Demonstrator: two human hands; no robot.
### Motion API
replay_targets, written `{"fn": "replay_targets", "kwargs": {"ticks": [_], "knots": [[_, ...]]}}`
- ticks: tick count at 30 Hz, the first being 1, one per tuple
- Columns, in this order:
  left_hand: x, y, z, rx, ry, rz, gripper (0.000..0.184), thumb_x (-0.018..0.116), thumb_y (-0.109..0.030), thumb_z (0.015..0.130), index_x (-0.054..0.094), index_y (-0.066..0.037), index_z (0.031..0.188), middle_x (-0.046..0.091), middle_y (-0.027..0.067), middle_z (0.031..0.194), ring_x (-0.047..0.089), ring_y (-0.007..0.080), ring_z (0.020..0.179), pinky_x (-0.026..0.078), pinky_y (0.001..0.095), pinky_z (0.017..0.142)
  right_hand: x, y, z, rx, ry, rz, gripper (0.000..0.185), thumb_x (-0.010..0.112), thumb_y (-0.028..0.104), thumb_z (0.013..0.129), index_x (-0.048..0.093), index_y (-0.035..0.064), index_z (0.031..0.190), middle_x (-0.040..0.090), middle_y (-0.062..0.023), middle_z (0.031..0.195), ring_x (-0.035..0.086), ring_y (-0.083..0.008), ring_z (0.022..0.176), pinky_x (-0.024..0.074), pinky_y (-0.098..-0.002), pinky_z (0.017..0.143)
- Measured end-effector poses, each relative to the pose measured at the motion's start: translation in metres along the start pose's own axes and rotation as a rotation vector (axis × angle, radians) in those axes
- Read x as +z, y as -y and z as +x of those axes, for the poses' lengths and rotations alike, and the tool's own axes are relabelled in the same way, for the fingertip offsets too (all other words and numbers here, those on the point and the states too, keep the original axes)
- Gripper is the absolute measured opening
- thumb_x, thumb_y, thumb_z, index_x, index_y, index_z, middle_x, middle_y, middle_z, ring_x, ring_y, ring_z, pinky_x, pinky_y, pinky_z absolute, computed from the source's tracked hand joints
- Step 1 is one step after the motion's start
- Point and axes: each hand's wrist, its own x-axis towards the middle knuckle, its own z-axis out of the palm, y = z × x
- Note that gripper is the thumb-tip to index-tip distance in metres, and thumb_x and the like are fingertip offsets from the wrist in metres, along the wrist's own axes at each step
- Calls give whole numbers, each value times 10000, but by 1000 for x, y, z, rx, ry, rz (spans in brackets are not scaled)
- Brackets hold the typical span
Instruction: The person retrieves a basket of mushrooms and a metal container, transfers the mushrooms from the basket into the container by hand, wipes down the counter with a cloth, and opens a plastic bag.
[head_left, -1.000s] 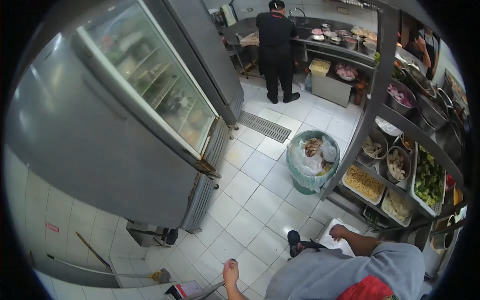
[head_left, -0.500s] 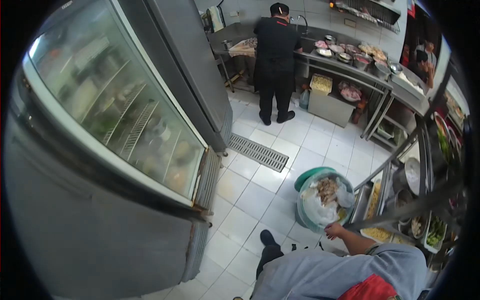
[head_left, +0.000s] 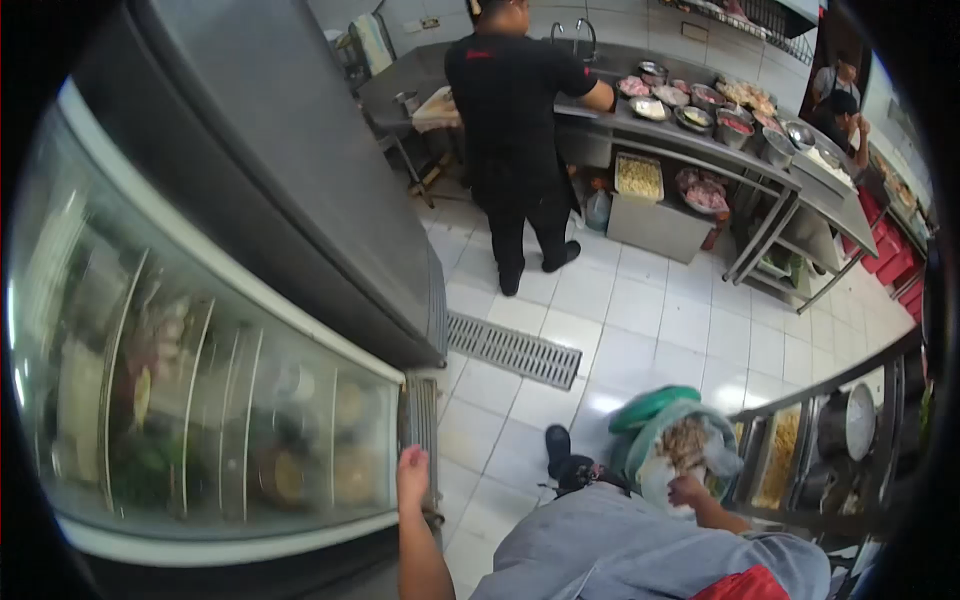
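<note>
My left hand is raised at the edge of the glass-door fridge, its fingers curled in. Whether it touches the door edge or holds anything is hidden. My right hand hangs over the near side of a round bin, which has a plastic liner and food scraps inside. Those fingers are small in view and bent downward, and I cannot tell what is in them. A green lid leans at the bin's far left side.
A co-worker in black stands at the steel counter, which carries several bowls of food. A floor drain grate crosses the tiles. On the right stands a rack with food trays. A tall grey cabinet adjoins the fridge.
My left hand has come into view by the fridge. The view has shifted, so the fridge door faces me more. My right hand now reaches further over the bin. The co-worker has turned rightward.
</note>
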Motion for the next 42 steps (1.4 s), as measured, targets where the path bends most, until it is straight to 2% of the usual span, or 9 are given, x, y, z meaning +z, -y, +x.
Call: {"fn": "replay_targets", "kwargs": {"ticks": [2,9,15,19,20,23,26,34,42], "knots": [[27,-6,23,57,68,17,397,691,-290,924,638,-16,1205,709,170,1098,674,280,1026,515,374,909,19,29,34,-474,-3,-805,258,664,336,861,657,93,947,609,-59,733,605,-259,656,470,-454,563],[47,143,25,-387,301,68,435,697,-314,880,671,-35,1212,710,192,1109,678,332,1064,516,407,933,175,238,169,-61,-42,-2183,356,620,333,891,689,100,1150,689,-154,998,642,-298,861,515,-468,751],[33,68,138,-318,397,244,442,702,-300,867,665,-23,1209,718,201,1058,680,337,1051,520,416,923,422,447,192,-175,-437,-526,386,598,280,916,647,85,1245,695,-160,1097,659,-311,902,546,-486,806],[67,-1,283,-69,511,301,469,695,-335,880,636,-46,1245,700,190,1133,672,314,1076,517,411,936,391,385,229,-390,-232,-1407,377,583,261,928,649,54,1237,699,-165,1110,662,-335,932,544,-488,813],[78,-37,315,-54,536,292,474,690,-346,885,629,-50,1251,691,189,1167,665,312,1099,515,408,943,401,369,227,19,-437,-805,377,590,224,900,651,54,1231,696,-187,1080,665,-340,930,544,-493,814],[117,-104,411,121,700,470,452,626,-359,902,634,-62,1243,649,185,1262,621,352,1170,502,435,969,413,339,191,-17,-86,-1965,316,583,223,920,684,53,1167,699,-171,1036,670,-318,916,550,-474,805],[151,-201,483,222,656,569,452,608,-365,904,640,-55,1231,680,183,1199,644,362,1110,509,442,948,403,364,212,92,-246,-1539,312,565,230,928,684,63,1163,697,-163,1053,662,-312,946,534,-483,833],[244,-208,630,206,772,578,431,615,-356,885,691,-35,1162,703,227,1114,663,375,1091,524,459,931,515,896,454,-973,-880,-1600,306,519,249,949,684,90,1152,692,-141,1100,640,-295,1028,493,-508,908],[268,-217,759,276,975,888,373,559,-309,872,744,-6,984,688,239,1116,646,406,1091,506,475,962,557,1124,550,-548,-1154,-1728,312,472,268,971,685,117,1140,687,-120,1146,618,-278,1109,451,-533,982]]}}
